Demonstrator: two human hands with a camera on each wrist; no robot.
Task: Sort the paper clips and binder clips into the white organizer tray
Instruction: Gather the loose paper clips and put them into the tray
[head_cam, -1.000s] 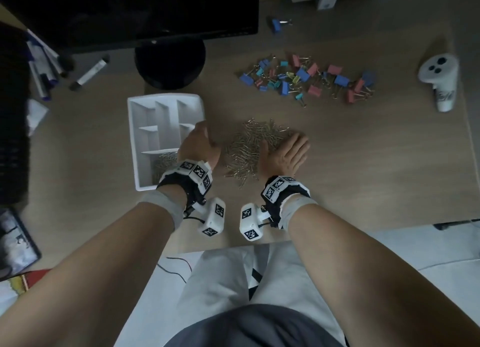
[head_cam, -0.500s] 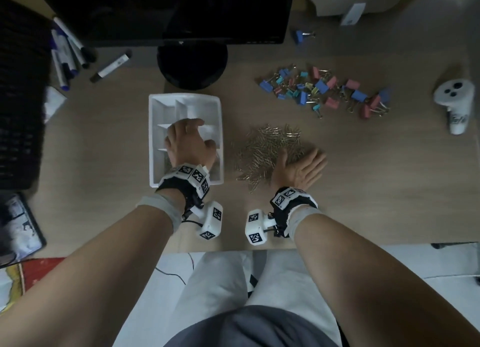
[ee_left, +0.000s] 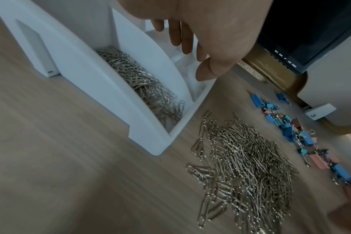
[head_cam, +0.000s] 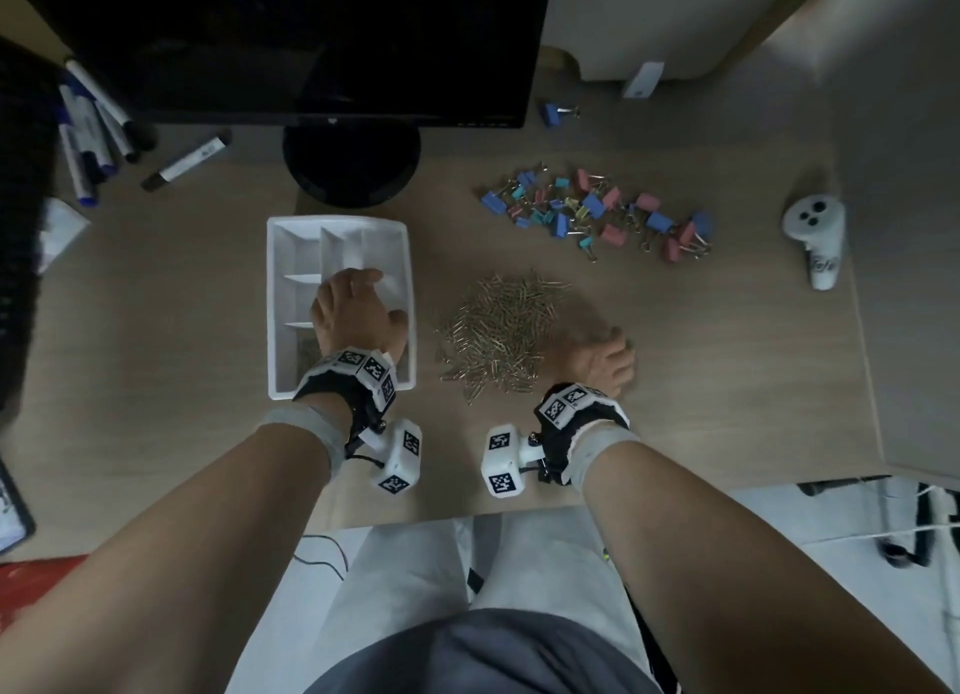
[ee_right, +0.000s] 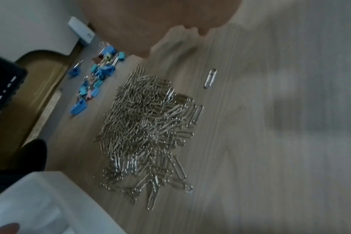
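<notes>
The pale wood-grain table (head_cam: 675, 381) looks matt, with fine straight lines along its surface. The white rectangular plastic organizer tray (ee_left: 86, 76) is smooth with a soft sheen. At 3 o'clock from it, the heap of thin silver metal paper clips (ee_left: 247, 166) glints a little. At 1 o'clock from this heap, the small blue, pink and teal binder clips (head_cam: 597, 210) have matt painted bodies and shiny wire handles. The black monitor screen (head_cam: 311, 33) is glossy.

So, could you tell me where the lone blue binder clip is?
In the head view, the lone blue binder clip lies right of the monitor, beyond the colourful pile.
</notes>
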